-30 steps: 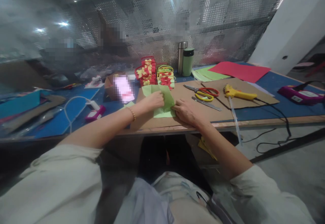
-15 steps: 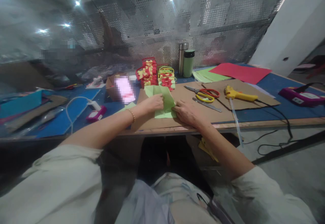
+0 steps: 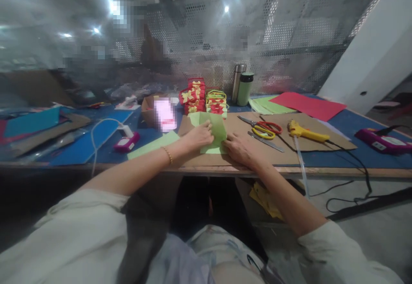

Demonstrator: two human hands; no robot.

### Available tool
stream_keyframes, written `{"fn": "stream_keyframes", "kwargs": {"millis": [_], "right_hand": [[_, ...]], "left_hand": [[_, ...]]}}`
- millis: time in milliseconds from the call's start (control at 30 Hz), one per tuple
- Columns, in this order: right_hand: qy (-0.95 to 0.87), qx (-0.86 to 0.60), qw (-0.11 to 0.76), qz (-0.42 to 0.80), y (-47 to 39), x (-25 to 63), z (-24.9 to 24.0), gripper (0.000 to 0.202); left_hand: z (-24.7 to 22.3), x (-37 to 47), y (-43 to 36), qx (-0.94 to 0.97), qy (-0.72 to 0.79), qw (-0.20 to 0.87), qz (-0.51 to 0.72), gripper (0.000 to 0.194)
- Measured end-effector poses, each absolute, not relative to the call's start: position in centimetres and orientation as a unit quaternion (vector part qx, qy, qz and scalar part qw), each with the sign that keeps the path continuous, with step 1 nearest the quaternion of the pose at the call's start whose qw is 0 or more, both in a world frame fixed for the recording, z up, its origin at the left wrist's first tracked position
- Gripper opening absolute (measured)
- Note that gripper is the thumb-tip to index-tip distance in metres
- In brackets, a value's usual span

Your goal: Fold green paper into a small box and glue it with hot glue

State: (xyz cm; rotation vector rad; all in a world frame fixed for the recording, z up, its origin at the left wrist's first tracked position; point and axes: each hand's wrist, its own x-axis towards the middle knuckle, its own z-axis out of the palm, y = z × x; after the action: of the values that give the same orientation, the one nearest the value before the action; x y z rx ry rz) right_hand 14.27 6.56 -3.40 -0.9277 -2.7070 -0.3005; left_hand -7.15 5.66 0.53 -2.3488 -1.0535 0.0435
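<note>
A folded light green paper [image 3: 217, 131] stands partly raised on the brown cardboard [image 3: 234, 163] in front of me. My left hand [image 3: 202, 134] is closed on its near left part, fingers bent inward. At the paper's lower right edge, my right hand [image 3: 238, 148] grips it with curled fingers, the wrist resting near the table's front edge. Another flat green sheet [image 3: 154, 144] lies under my left forearm. Behind the paper sit a stack of red boxes with yellow bows [image 3: 195, 95] and a smaller stack of green and red ones [image 3: 216, 102].
Scissors [image 3: 265, 129], a metal blade [image 3: 267, 143] and a yellow glue gun [image 3: 305, 132] lie on the right. A lit phone [image 3: 165, 114] leans on a box [image 3: 148, 110]. Two bottles [image 3: 245, 88] stand at the back. Red sheets [image 3: 309, 105] and purple power blocks [image 3: 126, 142] lie around.
The camera view has tilted up slightly, so the table things sit lower. Both hands remain at the green paper, and more of the flat green sheet shows beside my left forearm.
</note>
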Motion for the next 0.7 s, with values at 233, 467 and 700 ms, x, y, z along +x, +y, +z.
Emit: {"fn": "stream_keyframes", "kwargs": {"millis": [233, 467, 700], "right_hand": [[-0.916, -0.356, 0.134, -0.126, 6.1, 14.0, -3.1, 0.026], [-0.896, -0.401, 0.071, -0.175, 4.4, 13.1, -2.4, 0.023], [-0.875, -0.442, 0.048, -0.192, 3.0, 12.0, -2.5, 0.030]], "left_hand": [[-1.0, -6.0, 0.3, -0.824, -0.473, 0.311, -0.034, 0.027], [-3.2, -7.5, -0.4, -0.780, -0.573, 0.225, -0.112, 0.024], [-4.0, -7.5, -0.7, -0.775, -0.581, 0.201, -0.149, 0.020]]}}
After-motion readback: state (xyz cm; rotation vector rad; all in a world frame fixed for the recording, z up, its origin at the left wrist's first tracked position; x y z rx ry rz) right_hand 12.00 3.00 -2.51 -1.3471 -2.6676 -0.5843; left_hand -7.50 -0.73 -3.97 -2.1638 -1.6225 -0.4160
